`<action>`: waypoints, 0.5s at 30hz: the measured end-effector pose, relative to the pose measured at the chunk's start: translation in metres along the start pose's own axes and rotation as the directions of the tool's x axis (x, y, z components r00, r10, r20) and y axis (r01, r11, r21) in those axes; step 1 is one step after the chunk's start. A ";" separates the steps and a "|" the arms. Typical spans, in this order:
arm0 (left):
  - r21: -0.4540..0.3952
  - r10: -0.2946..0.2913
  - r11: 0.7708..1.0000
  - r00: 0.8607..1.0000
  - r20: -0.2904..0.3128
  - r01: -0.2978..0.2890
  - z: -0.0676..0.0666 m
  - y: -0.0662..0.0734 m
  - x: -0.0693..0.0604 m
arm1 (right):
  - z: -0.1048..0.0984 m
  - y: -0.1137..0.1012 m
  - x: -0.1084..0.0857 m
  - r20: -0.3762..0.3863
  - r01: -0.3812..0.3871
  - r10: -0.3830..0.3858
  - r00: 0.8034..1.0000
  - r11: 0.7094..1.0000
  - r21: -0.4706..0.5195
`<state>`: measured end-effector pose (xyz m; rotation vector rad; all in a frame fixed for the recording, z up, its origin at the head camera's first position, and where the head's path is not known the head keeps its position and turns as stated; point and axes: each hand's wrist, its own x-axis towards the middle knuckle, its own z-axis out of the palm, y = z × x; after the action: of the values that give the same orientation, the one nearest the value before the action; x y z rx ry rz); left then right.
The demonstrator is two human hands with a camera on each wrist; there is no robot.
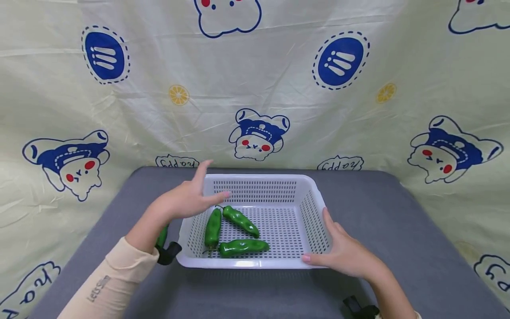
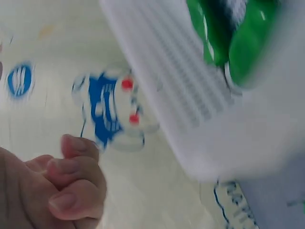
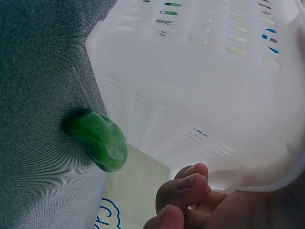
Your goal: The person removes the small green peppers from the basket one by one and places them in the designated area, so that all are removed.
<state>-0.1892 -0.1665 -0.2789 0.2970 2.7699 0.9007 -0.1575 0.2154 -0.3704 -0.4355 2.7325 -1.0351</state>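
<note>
A white perforated plastic basket (image 1: 260, 263) holds several green peppers on its bottom: one upright pepper (image 1: 213, 228) at left, one slanting pepper (image 1: 241, 221) behind, one sideways pepper (image 1: 244, 247) in front. At the right front corner my right hand (image 1: 344, 254) grips the rim, its thumb over the front edge; in the right wrist view its fingers (image 3: 186, 191) curl beside the outer wall. My left hand (image 1: 187, 197) hovers at the left rim, thumb and forefinger spread, holding nothing. Its other fingers (image 2: 81, 183) are loosely curled and apart from the basket in the left wrist view.
Another green pepper (image 1: 162, 236) shows partly behind the left wrist. A green pepper (image 3: 100, 138) lies on the grey cloth beside the basket in the right wrist view. The grey table (image 1: 255, 297) meets a printed cloth backdrop (image 1: 279, 88) at the back.
</note>
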 end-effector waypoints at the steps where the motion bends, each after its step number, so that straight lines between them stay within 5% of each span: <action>1: -0.001 0.001 1.000 1.000 0.026 -0.001 0.006 0.004 0.006 | 0.000 0.000 0.000 0.001 0.000 0.000 1.000 1.000 0.001; 6: 0.027 -0.080 0.997 0.985 0.153 0.077 0.028 0.008 0.037 | 0.000 0.000 -0.001 -0.002 0.006 -0.006 1.000 1.000 0.006; 10: 0.127 -0.229 0.971 0.947 0.224 0.205 0.041 0.003 0.054 | 0.000 0.001 -0.001 -0.005 0.017 -0.017 1.000 1.000 0.002; 15: 0.217 -0.346 0.929 0.910 0.229 0.299 0.054 -0.003 0.067 | -0.001 0.000 -0.002 -0.003 0.014 -0.014 1.000 1.000 0.003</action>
<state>-0.2390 -0.1218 -0.3328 -0.0206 2.5460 0.4928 -0.1561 0.2165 -0.3700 -0.4535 2.7341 -1.0442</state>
